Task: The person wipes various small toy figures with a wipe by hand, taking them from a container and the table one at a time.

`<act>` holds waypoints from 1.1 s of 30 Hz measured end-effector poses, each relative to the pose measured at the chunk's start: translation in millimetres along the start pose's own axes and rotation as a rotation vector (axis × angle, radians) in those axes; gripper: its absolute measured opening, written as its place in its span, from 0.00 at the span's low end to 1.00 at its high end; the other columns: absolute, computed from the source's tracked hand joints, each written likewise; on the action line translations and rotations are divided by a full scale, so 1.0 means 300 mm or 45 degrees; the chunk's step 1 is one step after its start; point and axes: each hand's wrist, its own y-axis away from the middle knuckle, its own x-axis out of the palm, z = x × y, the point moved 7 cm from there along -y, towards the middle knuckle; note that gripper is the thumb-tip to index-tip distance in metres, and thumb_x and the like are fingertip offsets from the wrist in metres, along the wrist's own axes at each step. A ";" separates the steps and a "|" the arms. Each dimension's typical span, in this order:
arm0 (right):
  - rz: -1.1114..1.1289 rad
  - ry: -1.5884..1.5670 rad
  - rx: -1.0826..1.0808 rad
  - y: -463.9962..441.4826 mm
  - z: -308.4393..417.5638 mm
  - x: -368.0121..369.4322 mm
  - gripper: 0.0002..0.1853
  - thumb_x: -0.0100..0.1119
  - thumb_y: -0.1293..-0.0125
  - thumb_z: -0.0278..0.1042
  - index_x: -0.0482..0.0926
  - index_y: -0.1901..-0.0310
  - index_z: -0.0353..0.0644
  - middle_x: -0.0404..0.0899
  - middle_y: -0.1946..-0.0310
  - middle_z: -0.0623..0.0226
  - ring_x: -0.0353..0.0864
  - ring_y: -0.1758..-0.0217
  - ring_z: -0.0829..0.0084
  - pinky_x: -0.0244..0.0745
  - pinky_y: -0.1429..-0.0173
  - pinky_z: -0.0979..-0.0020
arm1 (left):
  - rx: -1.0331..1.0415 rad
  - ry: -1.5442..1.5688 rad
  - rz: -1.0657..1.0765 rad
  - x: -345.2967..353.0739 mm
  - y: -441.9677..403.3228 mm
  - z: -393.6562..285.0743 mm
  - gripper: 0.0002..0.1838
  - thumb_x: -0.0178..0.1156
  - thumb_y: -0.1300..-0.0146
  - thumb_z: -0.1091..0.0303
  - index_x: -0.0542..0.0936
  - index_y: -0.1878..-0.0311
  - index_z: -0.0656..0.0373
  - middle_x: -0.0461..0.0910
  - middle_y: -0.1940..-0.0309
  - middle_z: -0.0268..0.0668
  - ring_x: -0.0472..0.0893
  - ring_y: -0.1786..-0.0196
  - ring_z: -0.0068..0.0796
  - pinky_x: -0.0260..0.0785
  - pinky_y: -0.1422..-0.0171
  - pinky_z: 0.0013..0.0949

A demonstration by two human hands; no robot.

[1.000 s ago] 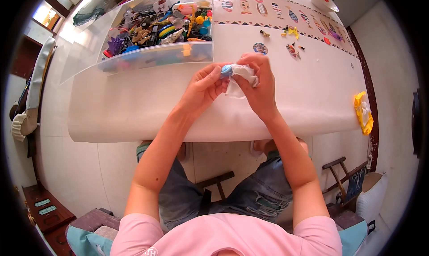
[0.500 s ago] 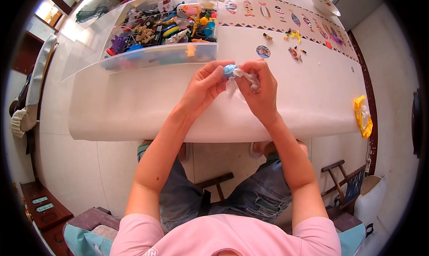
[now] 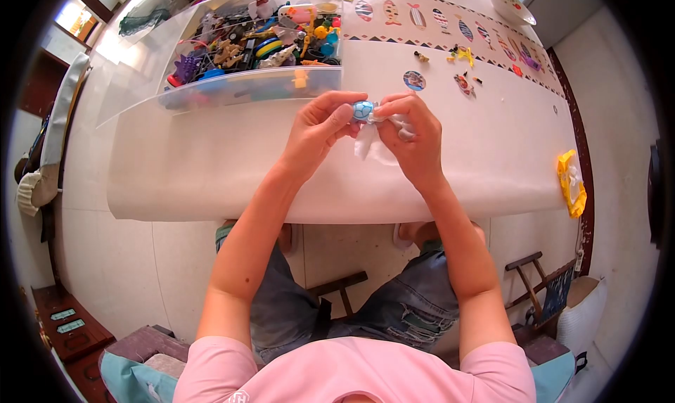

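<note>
Between thumb and fingers, my left hand grips a small light-blue toy turtle with a patterned shell. My right hand pinches a crumpled white wipe against the toy's right side, and part of the wipe hangs below. Both hands are above the white table, close together. Beyond my left hand stands a clear plastic box full of mixed small toys.
A round picture disc and several small toy pieces lie past my right hand. A fish-patterned runner crosses the table's far side, with a bowl behind. A yellow wipes pack sits at the right edge.
The toy turtle has turned so more of its shell faces up. My right hand has shifted slightly right, and the wipe hangs lower and more spread.
</note>
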 end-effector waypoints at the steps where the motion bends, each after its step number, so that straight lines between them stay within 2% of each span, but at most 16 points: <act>1: -0.001 -0.005 -0.006 0.001 0.005 -0.001 0.10 0.60 0.52 0.16 0.77 0.68 0.42 0.77 0.70 0.66 0.77 0.68 0.71 0.72 0.63 0.75 | -0.037 0.099 0.014 0.005 0.000 0.009 0.14 0.51 0.34 0.66 0.75 0.49 0.62 0.76 0.64 0.31 0.74 0.63 0.17 0.69 0.56 0.22; 4: -0.013 0.013 -0.182 0.002 0.039 -0.006 0.10 0.60 0.52 0.16 0.77 0.69 0.42 0.77 0.71 0.66 0.77 0.68 0.72 0.72 0.64 0.75 | -0.071 0.224 -0.026 0.014 0.000 0.025 0.14 0.49 0.33 0.65 0.74 0.48 0.60 0.76 0.62 0.30 0.74 0.61 0.16 0.68 0.54 0.22; 7: -0.109 -0.027 -0.056 -0.004 0.014 -0.031 0.09 0.60 0.51 0.16 0.77 0.70 0.43 0.77 0.72 0.67 0.77 0.68 0.72 0.72 0.66 0.75 | -0.064 0.292 0.058 0.025 0.002 0.015 0.13 0.47 0.32 0.65 0.74 0.49 0.59 0.75 0.61 0.29 0.73 0.59 0.16 0.68 0.53 0.23; 10: -0.024 0.014 -0.011 -0.006 -0.001 -0.020 0.09 0.60 0.51 0.18 0.77 0.67 0.42 0.77 0.72 0.66 0.78 0.69 0.74 0.71 0.67 0.76 | -0.048 0.235 0.059 0.026 0.002 0.011 0.12 0.47 0.32 0.65 0.74 0.50 0.58 0.75 0.62 0.29 0.73 0.59 0.16 0.68 0.53 0.23; 13: 0.025 -0.078 0.190 0.005 -0.027 -0.012 0.12 0.59 0.50 0.19 0.76 0.63 0.41 0.78 0.72 0.65 0.78 0.69 0.76 0.71 0.66 0.76 | 0.011 -0.016 0.065 0.028 0.001 -0.005 0.11 0.48 0.32 0.66 0.74 0.51 0.58 0.75 0.62 0.29 0.73 0.60 0.16 0.68 0.54 0.23; 16: 0.179 -0.132 0.280 -0.005 -0.044 0.002 0.12 0.58 0.51 0.19 0.74 0.63 0.39 0.78 0.73 0.65 0.78 0.69 0.76 0.72 0.64 0.75 | 0.063 -0.257 0.119 0.018 -0.003 -0.021 0.11 0.49 0.32 0.66 0.74 0.51 0.58 0.75 0.62 0.29 0.74 0.61 0.17 0.68 0.54 0.23; 19: 0.197 -0.184 0.352 0.005 -0.063 0.004 0.10 0.57 0.51 0.17 0.74 0.65 0.39 0.78 0.71 0.64 0.78 0.68 0.77 0.72 0.63 0.75 | 0.112 -0.368 0.100 0.023 -0.001 -0.026 0.10 0.51 0.34 0.68 0.75 0.53 0.61 0.77 0.61 0.32 0.75 0.60 0.19 0.68 0.54 0.25; 22: 0.168 -0.128 0.108 0.009 -0.040 0.005 0.10 0.57 0.52 0.17 0.73 0.67 0.40 0.77 0.69 0.63 0.78 0.67 0.74 0.73 0.63 0.74 | 0.002 -0.184 -0.084 -0.007 -0.004 0.000 0.11 0.53 0.36 0.68 0.74 0.53 0.62 0.77 0.61 0.33 0.75 0.58 0.20 0.68 0.53 0.26; 28: 0.153 0.177 -0.150 0.016 0.023 0.017 0.11 0.56 0.54 0.15 0.73 0.69 0.41 0.75 0.68 0.64 0.78 0.67 0.68 0.74 0.64 0.73 | -0.144 -0.001 -0.004 -0.015 -0.002 0.042 0.14 0.55 0.37 0.63 0.74 0.52 0.61 0.77 0.59 0.33 0.75 0.56 0.20 0.67 0.48 0.27; 31: 0.192 0.162 -0.157 0.013 0.020 0.026 0.10 0.55 0.53 0.14 0.74 0.70 0.41 0.75 0.66 0.64 0.78 0.67 0.69 0.74 0.64 0.73 | -0.219 0.058 0.013 0.023 0.009 0.033 0.16 0.51 0.34 0.61 0.73 0.48 0.59 0.76 0.56 0.30 0.74 0.52 0.20 0.64 0.43 0.29; 33: 0.158 0.076 -0.088 0.000 0.001 0.019 0.09 0.56 0.51 0.15 0.75 0.70 0.40 0.76 0.67 0.65 0.78 0.67 0.70 0.74 0.63 0.73 | -0.199 0.059 -0.030 0.029 0.006 0.035 0.18 0.51 0.35 0.59 0.73 0.46 0.60 0.75 0.54 0.31 0.73 0.51 0.19 0.63 0.43 0.28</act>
